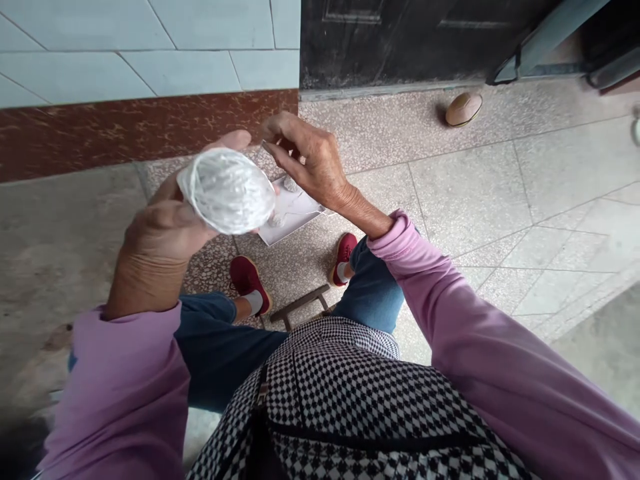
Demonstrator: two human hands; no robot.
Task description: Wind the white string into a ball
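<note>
My left hand (pixel 160 240) is closed round a white ball of wound thread (pixel 229 190), held up in front of me with the thumb above it. My right hand (pixel 306 159) is just to the right of the ball, its fingers pinched together on a thin strand that runs towards the ball. Both arms wear pink sleeves. I sit with my knees apart in blue jeans and red shoes (pixel 249 279).
A white sheet or tray (pixel 295 213) with small pale lumps lies on the speckled floor beyond my feet. A wooden stool frame (pixel 300 305) shows between my legs. A round tan object (pixel 464 109) lies by the dark door. A tiled wall stands at the left.
</note>
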